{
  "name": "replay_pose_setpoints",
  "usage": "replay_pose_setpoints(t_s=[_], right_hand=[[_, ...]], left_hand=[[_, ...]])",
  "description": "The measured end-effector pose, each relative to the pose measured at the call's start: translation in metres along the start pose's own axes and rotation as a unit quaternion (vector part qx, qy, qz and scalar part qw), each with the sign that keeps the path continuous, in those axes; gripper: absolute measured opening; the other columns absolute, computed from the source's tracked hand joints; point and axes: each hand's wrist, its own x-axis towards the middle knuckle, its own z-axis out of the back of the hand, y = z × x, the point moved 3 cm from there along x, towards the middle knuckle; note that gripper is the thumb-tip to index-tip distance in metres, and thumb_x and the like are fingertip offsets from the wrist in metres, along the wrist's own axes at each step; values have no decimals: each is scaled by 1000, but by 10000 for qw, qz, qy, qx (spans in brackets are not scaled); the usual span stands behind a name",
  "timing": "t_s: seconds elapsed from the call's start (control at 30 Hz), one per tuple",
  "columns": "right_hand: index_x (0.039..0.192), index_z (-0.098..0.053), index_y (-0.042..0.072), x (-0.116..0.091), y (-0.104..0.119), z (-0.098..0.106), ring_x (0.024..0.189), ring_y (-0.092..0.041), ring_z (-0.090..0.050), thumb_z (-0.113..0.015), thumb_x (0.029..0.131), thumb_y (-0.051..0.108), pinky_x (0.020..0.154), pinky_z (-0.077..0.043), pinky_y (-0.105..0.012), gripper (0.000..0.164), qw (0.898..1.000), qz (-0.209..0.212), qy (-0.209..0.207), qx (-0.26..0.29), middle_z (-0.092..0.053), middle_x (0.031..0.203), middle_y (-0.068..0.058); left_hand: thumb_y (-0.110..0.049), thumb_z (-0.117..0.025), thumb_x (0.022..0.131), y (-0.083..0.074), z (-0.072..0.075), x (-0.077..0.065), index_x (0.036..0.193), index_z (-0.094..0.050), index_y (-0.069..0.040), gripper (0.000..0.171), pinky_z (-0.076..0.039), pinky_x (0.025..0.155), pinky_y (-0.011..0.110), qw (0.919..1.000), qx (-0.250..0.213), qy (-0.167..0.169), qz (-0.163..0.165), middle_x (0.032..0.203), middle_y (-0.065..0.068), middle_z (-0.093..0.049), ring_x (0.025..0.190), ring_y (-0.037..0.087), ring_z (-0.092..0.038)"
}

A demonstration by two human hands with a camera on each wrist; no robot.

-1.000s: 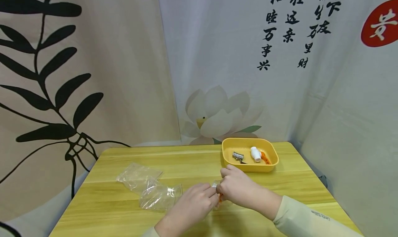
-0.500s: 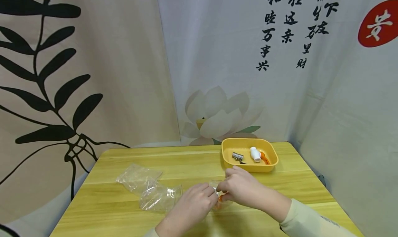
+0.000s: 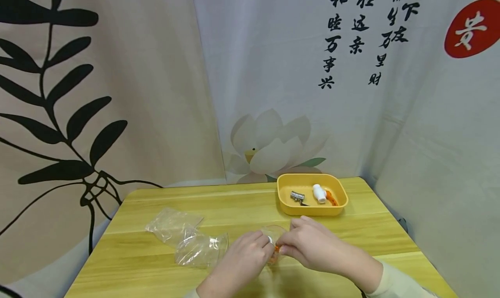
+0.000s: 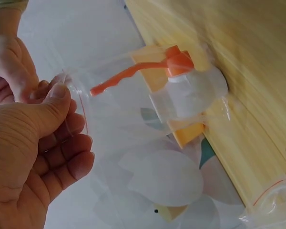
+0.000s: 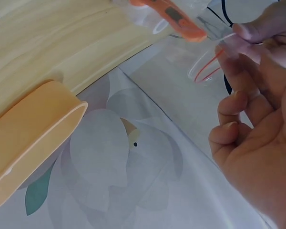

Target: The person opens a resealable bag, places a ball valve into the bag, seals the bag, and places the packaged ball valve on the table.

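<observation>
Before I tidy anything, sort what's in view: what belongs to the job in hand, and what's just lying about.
In the job:
held clear bag
orange-and-white item inside it

Lying about, though possibly wanted later:
loose clear bags on the table
yellow tray
metal piece in the tray
white piece and orange piece beside it

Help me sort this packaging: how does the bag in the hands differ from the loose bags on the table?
Contents: the held bag has a white-and-orange item inside; the loose bags show none.
Pose: the left hand and right hand grip the held bag; the loose bags lie on the table.
Shared: both are clear plastic, and a red line shows on the held bag and a loose one.
</observation>
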Motion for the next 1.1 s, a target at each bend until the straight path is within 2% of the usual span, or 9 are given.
replay_pose_setpoints(t_s=[0.17,0.37,0.53,0.77,0.87,1.1], right_hand=[[104,-80,26,-6,3,-2,77,2,-45,-82,90,48,72,-40,-17,26,9997,-54,-227,-94,-71,85,21],[96,-80,24,-4,4,-10,74,0,-44,-86,83,48,71,-35,-17,28,9953,112,-775,-562,-69,78,20],[91,-79,26,-3,6,-17,73,-4,-47,-91,77,42,69,-33,-18,24,9893,194,-1108,-930,-69,77,21],[82,-76,27,0,7,-20,72,-5,-50,-95,72,33,69,-34,-21,22,9808,273,-1508,-1209,-68,74,20],[80,-75,26,1,7,-21,73,-6,-51,-95,71,32,69,-35,-22,22,9787,318,-1610,-1233,-68,73,19],[77,-71,24,0,4,-24,74,-8,-52,-95,70,27,71,-41,-25,25,9758,325,-1713,-1318,-68,72,15]], left_hand=[[-18,-90,81,-1,-1,0,80,-72,-20,18,-34,61,13,10000,-28,4,95,74,-13,-60,68,3,-42],[-16,-90,80,-2,-1,0,78,-72,-18,19,-34,59,13,9995,-66,-28,311,74,-13,-63,68,3,-44],[-20,-91,82,-3,0,0,75,-69,-17,23,-38,59,14,9985,-90,-96,533,70,-12,-61,65,3,-45],[-14,-92,77,-4,1,-1,70,-60,-18,34,-31,54,15,9962,-180,-347,783,63,-11,-52,60,3,-37],[-18,-93,80,-3,1,-2,70,-57,-18,37,-29,53,15,9955,-182,-403,835,63,-10,-51,60,3,-36],[-33,-89,86,0,3,-7,76,-67,-17,29,-39,57,16,9955,-56,-285,898,69,-10,-61,64,4,-47]])
